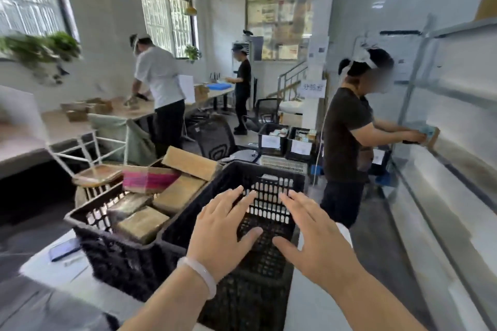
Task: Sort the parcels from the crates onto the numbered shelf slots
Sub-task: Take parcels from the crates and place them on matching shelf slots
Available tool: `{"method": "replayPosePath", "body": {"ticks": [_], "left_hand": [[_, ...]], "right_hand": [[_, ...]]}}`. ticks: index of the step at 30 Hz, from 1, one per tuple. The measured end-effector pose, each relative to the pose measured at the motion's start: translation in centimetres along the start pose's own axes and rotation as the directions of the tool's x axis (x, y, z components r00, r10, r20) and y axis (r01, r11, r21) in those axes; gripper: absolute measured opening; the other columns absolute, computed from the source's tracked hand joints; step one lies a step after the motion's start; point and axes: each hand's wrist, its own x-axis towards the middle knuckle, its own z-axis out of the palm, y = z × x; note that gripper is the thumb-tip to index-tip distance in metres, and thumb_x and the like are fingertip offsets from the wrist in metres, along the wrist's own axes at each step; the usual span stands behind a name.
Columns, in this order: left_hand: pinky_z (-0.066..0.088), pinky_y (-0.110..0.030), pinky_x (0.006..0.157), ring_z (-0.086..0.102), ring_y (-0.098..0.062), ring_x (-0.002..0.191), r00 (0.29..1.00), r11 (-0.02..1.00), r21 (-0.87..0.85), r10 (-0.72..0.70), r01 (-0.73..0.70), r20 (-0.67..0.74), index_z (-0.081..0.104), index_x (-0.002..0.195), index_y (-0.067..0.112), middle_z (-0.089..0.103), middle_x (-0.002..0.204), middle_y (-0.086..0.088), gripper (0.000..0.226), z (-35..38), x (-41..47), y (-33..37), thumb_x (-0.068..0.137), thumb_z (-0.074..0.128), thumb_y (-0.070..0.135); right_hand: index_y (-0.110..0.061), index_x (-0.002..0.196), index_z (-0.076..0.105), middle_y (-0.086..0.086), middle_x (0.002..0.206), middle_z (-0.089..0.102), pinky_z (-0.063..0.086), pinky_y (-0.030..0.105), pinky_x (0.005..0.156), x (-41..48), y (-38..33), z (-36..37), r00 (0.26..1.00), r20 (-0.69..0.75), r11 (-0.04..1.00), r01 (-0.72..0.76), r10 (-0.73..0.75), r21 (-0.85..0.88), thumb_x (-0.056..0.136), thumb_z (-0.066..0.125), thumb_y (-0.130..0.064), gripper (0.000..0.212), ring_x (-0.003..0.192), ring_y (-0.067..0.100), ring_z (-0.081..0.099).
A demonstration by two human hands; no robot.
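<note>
The left hand [226, 231] and the right hand [309, 239] are held palm-down over the black lattice plastic crate [269, 212]. Their fingers are straight and spread, the thumbs point toward each other, and neither hand grips anything. A pale translucent bangle [199, 274] circles the left wrist.

Two crates stand side by side on a white surface [48, 269]. The second black lattice crate [107, 250], on the left, holds five visible parcels:
- a tilted brown cardboard box [191, 162] on top at its far corner
- a pink-striped carton [149, 179] beside the brown cardboard box
- a flat brown box [178, 193] along the right wall
- a film-wrapped packet [129, 204] in the middle
- a brown packet [141, 226] at the near edge

One dark phone [64, 248] lies near the surface's left edge. A grey metal shelf unit [457, 95] runs along the right side of the room.
</note>
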Motion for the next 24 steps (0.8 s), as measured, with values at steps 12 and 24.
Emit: {"method": "replayPosePath", "body": {"ticks": [12,24], "left_hand": [[0.026,-0.038,0.116,0.033,-0.018,0.142,0.972,0.971,0.043,-0.234,0.234,0.011,0.044,0.145,0.037,0.040,0.152,0.008,0.065,-5.5,-1.4,-21.8,0.085,0.066,0.052],[0.011,-0.030,0.121,0.015,-0.012,0.148,0.946,0.957,0.017,-0.289,0.289,0.147,0.024,0.151,0.043,0.020,0.160,0.013,0.068,1.2,9.0,-31.0,0.091,0.051,0.061]], "right_hand": [[-0.046,0.150,0.005,-0.018,0.159,0.008,-0.003,0.020,0.113,12.6,-14.0,15.6,0.984,0.144,0.985,0.087,-0.109,0.148,0.089,0.042,-0.064,0.074,0.145,0.001,-0.002],[-0.039,0.152,0.012,-0.012,0.158,0.016,0.009,0.026,0.117,25.2,-8.7,22.7,0.986,0.164,0.993,-0.020,0.000,0.118,0.090,0.050,-0.058,0.075,0.145,0.005,0.010]]}}
